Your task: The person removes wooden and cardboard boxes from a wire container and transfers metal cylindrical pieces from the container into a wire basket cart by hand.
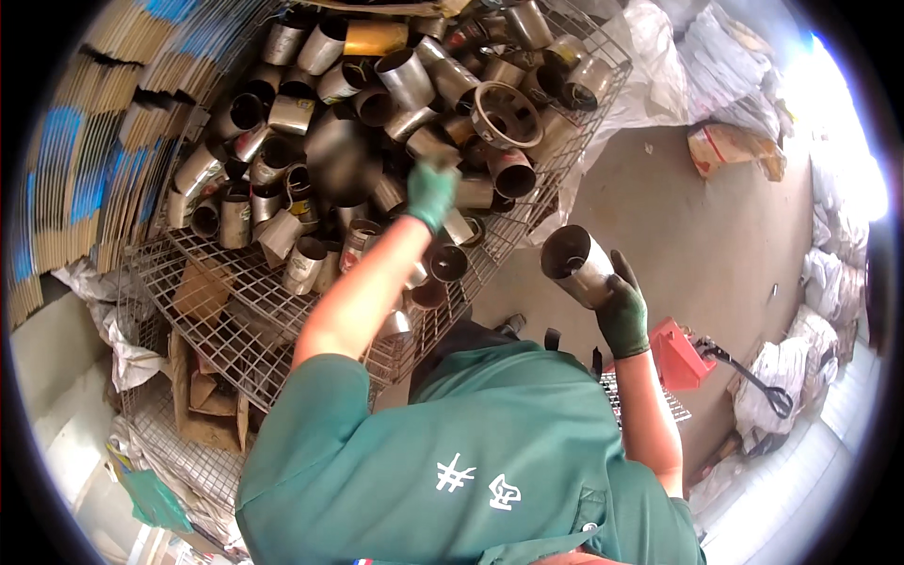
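Note:
In my right hand (621, 313), which wears a dark green glove, I grip a shiny metal cylinder (582, 268) with its dark open mouth tipped up to the left. My left hand (433, 195), also green-gloved, reaches into a heap of similar metal cylinders on a wire mesh rack. Motion smears its fingers, and it touches or overlaps a short metal cylinder (431, 144); whether it grips that piece is unclear. Close by to the right lie a ring-shaped metal part (507, 115) with a wide flange and another open cylinder (511, 173).
The wire mesh rack (212, 325) spans the left and centre. Stacked flattened cardboard (61, 179) rises at far left. A cardboard box (212, 424) sits below the mesh. On the right are a red piece of equipment with a black handle (680, 355) and white sacks (786, 363) along the wall.

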`<move>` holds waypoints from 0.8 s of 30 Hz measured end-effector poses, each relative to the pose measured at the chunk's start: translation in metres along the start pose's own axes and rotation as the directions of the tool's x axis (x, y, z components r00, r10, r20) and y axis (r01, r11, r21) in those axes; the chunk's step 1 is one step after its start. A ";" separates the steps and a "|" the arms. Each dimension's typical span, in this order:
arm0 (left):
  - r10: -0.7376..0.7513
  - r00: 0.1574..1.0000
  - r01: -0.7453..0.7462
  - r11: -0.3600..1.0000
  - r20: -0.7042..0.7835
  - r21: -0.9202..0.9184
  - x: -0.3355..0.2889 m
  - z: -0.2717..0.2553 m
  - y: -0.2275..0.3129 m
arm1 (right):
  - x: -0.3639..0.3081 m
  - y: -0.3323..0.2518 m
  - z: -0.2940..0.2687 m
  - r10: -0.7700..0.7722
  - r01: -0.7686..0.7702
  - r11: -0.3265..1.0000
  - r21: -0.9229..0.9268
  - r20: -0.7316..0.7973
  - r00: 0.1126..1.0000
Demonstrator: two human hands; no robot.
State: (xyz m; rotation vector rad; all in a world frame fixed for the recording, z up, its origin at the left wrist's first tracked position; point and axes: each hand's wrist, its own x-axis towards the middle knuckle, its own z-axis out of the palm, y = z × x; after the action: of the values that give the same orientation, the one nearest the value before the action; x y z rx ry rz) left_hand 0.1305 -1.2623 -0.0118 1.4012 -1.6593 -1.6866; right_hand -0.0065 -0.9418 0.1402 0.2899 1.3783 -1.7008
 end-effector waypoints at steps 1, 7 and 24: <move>-0.052 0.999 0.051 0.994 0.005 0.092 0.033 -0.014 -0.014 | -0.003 0.000 -0.008 0.000 0.000 1.000 0.000 -0.013 1.000; -0.131 0.987 0.160 0.779 -0.092 0.607 0.144 -0.024 -0.089 | -0.026 0.008 -0.059 -0.181 0.134 0.937 -0.323 -0.121 0.976; 0.762 0.576 -0.745 0.343 0.295 0.572 -0.050 -0.091 -0.007 | -0.007 0.001 -0.018 -0.099 0.072 0.875 -0.478 -0.032 0.995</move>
State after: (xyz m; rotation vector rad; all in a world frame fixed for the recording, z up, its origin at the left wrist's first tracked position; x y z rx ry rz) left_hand 0.2301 -1.2667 0.0188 0.5682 -2.4717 -0.5243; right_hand -0.0080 -0.9225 0.1376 -0.0068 1.8216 -1.3680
